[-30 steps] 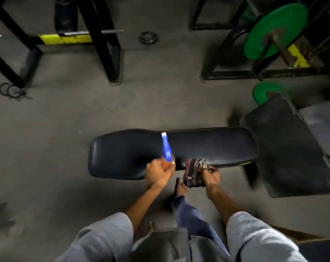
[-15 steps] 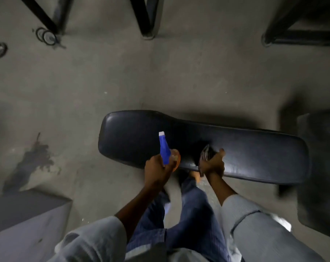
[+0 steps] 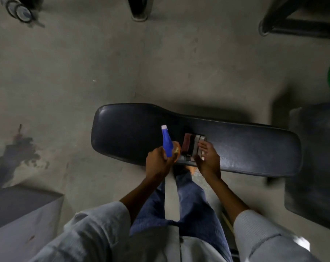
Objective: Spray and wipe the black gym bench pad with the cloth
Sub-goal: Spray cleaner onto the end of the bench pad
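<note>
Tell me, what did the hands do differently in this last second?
The right hand brought the striped folded cloth up from the near edge of the black padded gym bench and now presses it flat on top. The left hand still grips the blue spray bottle.

pad (image 3: 245,148): black
sprayer (image 3: 167,142): blue w/ white tip
cloth (image 3: 192,146): maroon, black, grey stripes
floor (image 3: 84,72): grey

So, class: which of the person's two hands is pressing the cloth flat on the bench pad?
The right hand, fingers straight on the striped cloth; the left hand grips the blue spray bottle instead.
</note>
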Motion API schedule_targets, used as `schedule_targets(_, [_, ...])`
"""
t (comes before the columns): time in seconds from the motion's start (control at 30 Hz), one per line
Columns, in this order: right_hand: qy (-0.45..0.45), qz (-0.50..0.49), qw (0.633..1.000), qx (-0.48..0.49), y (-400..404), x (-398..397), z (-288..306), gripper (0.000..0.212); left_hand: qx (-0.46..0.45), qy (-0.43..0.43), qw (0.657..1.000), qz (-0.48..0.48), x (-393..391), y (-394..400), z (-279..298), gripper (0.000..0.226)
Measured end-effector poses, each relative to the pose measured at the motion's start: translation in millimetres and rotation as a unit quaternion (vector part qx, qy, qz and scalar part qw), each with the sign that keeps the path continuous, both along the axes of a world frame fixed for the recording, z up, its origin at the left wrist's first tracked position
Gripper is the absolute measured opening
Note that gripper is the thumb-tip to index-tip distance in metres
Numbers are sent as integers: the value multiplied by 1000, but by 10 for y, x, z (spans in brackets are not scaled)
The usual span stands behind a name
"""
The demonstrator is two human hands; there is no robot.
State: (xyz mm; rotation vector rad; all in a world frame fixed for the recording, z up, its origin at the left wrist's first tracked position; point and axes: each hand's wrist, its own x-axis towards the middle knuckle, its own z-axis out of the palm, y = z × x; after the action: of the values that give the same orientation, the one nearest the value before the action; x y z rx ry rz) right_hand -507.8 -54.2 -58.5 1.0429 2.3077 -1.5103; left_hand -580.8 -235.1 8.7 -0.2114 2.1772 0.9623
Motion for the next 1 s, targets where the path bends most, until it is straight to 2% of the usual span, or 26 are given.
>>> schedule_targets(0.1, [118, 161, 979, 48, -238, -142, 246, 74, 17, 13, 999, -24, -63, -86, -52, 24])
schedule_targets(0.17, [137, 221, 965, 46, -398, -281, 336, 86, 6, 20, 998, -55, -109, -126, -82, 16])
schedule_targets(0.23, [122, 244, 961, 45, -567, -436, 394, 81, 1, 14, 997, -77, -126, -157, -86, 11])
schedule_targets(0.3, [121, 241, 962, 43, -686, -609, 452, 65, 2, 21, 996, -90, -108, -193, -99, 5])
schedule_targets(0.37, [147, 240, 958, 47, -784, -772, 487, 48, -19, 52, 995, -89, -54, -215, -117, 37])
schedule_targets(0.43, [163, 245, 954, 65, -876, -890, 487, 37, 20, 60, 996, -57, -4, -260, -120, 68])
schedule_targets(0.47, [170, 246, 952, 69, -921, -942, 481, 35, 47, 60, 996, -44, 9, -305, -144, 74])
schedule_targets(0.53, [173, 247, 951, 66, -992, -1027, 442, 34, 80, 81, 991, -64, 20, -439, -287, 72])
schedule_targets(0.6, [171, 249, 951, 58, -1052, -1115, 396, 32, 39, 97, 988, -116, -2, -614, -479, 68])
schedule_targets(0.63, [170, 252, 951, 55, -1086, -1160, 366, 31, 2, 91, 990, -111, -14, -705, -568, 70])
schedule_targets(0.77, [155, 286, 945, 46, -1280, -1304, 227, 25, -148, 90, 982, -73, -69, -1084, -997, 98])
schedule_targets(0.87, [138, 311, 940, 37, -1502, -1384, 94, 17, -206, 105, 971, -66, -177, -1378, -1280, 98])
schedule_targets(1.0, [124, 343, 931, 38, -1756, -1484, -108, 20, -242, 141, 959, -50, -292, -1634, -1648, 98])
